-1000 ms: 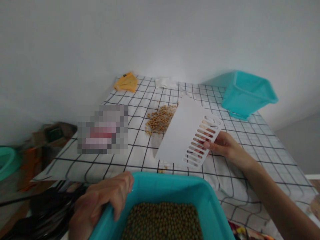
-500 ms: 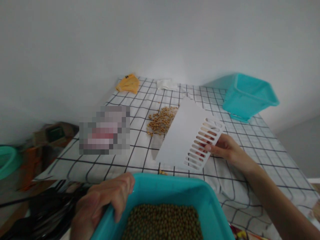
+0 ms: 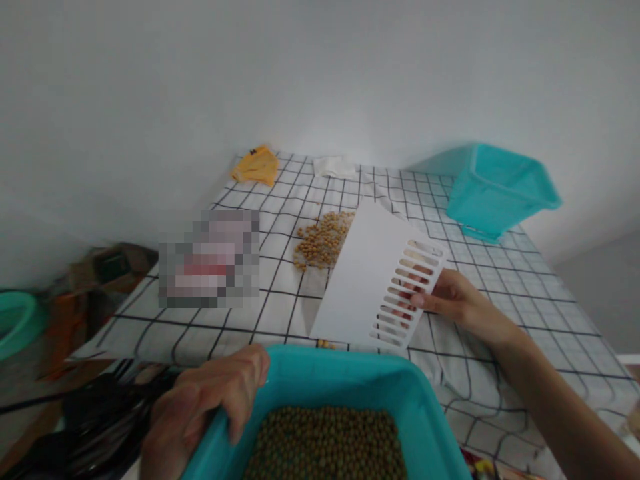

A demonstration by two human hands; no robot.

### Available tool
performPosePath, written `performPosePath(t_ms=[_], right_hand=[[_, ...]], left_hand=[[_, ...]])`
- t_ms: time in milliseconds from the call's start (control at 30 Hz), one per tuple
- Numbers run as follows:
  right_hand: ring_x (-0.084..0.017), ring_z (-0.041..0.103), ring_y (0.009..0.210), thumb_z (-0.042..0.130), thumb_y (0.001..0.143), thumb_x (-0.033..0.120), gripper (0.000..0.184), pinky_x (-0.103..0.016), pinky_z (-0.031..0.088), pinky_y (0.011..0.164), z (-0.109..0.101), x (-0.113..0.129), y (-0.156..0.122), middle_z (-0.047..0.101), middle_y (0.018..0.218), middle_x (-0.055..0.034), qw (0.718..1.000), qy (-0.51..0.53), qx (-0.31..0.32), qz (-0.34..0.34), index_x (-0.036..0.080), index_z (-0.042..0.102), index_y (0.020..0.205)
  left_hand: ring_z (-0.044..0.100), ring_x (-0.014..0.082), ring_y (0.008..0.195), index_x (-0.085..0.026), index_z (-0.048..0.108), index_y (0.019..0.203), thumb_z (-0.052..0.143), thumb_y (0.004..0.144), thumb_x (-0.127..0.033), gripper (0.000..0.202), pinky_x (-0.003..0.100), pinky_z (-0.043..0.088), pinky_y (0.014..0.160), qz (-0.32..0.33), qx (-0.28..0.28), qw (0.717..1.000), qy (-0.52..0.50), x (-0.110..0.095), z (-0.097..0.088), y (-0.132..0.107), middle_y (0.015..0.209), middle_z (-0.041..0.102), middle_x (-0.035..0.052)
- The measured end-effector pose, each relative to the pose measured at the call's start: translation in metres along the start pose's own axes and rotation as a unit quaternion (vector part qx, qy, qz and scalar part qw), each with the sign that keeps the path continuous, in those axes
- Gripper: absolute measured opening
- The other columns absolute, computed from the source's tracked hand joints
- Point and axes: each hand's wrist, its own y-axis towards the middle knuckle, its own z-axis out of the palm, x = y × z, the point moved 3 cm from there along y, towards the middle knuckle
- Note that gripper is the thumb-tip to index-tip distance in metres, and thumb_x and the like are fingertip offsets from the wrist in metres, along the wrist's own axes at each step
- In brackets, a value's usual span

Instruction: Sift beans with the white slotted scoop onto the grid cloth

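My left hand [image 3: 210,393] grips the left rim of a turquoise plastic bin [image 3: 345,363] at the table's near edge. A deep layer of soybeans [image 3: 325,443] lies inside it. My right hand [image 3: 445,300] pinches a flat white plastic scraper [image 3: 357,273] by its slotted end, fingers behind the slots and thumb in front. The scraper is held tilted above the cloth. To its left is a loose pile of soybeans [image 3: 323,241], partly hidden by the scraper. A few stray beans [image 3: 326,345] lie between the scraper and the bin.
A checked cloth [image 3: 280,303] covers the table. A second turquoise bin [image 3: 500,193] stands at the right. A yellow cloth [image 3: 257,165] and a white cloth [image 3: 334,167] lie along the wall. A pixelated item [image 3: 210,260] is at the left; a green basin [image 3: 20,323] stands below.
The scraper has dipped and turned slightly in my right hand, its far end now a little lower and to the left. My left hand and the near bin stay put.
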Motion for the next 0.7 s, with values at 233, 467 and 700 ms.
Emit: performPosePath(t_ms=[233, 467, 700], right_hand=[[-0.020, 0.077, 0.091, 0.079, 0.086, 0.035, 0.022, -0.035, 0.064, 0.083, 0.003, -0.001, 0.001, 0.081, 0.101, -0.0054, 1.000, 0.016, 0.011, -0.001, 0.021, 0.075, 0.103], [-0.021, 0.075, 0.078, 0.077, 0.087, 0.043, 0.026, -0.031, 0.061, 0.067, -0.011, 0.000, 0.003, 0.080, 0.093, -0.0069, 0.992, -0.061, -0.109, -0.033, 0.019, 0.074, 0.096], [-0.021, 0.074, 0.075, 0.077, 0.087, 0.043, 0.024, -0.031, 0.061, 0.067, -0.014, 0.003, -0.001, 0.080, 0.088, -0.0058, 0.988, -0.054, -0.139, -0.037, 0.020, 0.075, 0.093]], left_hand=[[0.037, 0.0192, 0.038, -0.023, 0.047, 0.049, 0.027, 0.102, -0.056, 0.066, 0.043, 0.034, 0.052, 0.011, 0.007, 1.000, 0.020, -0.003, 0.001, 0.003, 0.039, 0.041, -0.0001], [0.037, 0.0179, 0.041, -0.022, 0.047, 0.051, 0.028, 0.103, -0.051, 0.063, 0.041, 0.034, 0.052, 0.012, 0.011, 1.000, 0.009, -0.002, 0.000, 0.002, 0.041, 0.040, -0.0004], [0.038, 0.0178, 0.040, -0.023, 0.049, 0.050, 0.028, 0.104, -0.053, 0.066, 0.041, 0.035, 0.052, 0.014, 0.013, 1.000, 0.022, -0.002, 0.000, 0.003, 0.041, 0.042, -0.0008]])
